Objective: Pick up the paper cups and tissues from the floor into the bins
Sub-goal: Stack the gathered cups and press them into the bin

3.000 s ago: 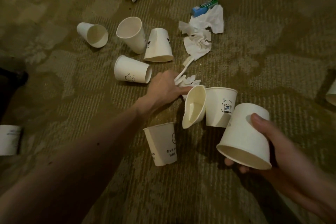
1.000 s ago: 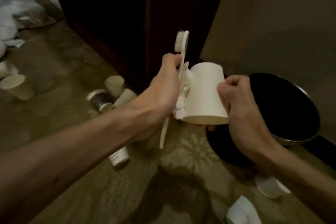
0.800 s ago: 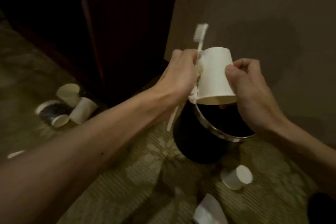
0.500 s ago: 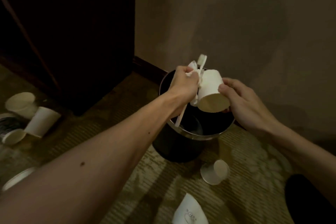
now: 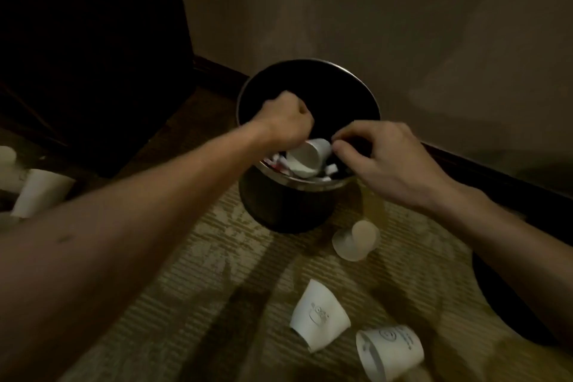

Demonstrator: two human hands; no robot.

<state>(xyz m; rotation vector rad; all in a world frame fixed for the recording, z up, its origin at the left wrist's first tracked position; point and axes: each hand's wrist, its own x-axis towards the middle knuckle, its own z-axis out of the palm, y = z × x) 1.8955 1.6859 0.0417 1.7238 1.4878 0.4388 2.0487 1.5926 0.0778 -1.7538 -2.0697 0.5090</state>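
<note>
Paper cup (image 5: 307, 156): inside bin (image 5: 279, 205), tilted, on white scraps (image 5: 330, 169)
Left hand (image 5: 285, 124): curled over bin, contents hidden, cannot tell
Right hand (image 5: 381, 161): loosely curled, fingertips (image 5: 338, 150) just beside paper cup, holding nothing

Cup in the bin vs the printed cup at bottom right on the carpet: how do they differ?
Place: the cup in the bin lies on scraps inside the bin; the printed cup lies on the carpet.
Print: the printed cup shows dark marks; the cup in the bin shows none from here.
Shared: both white paper cups, tipped on their sides.
</note>
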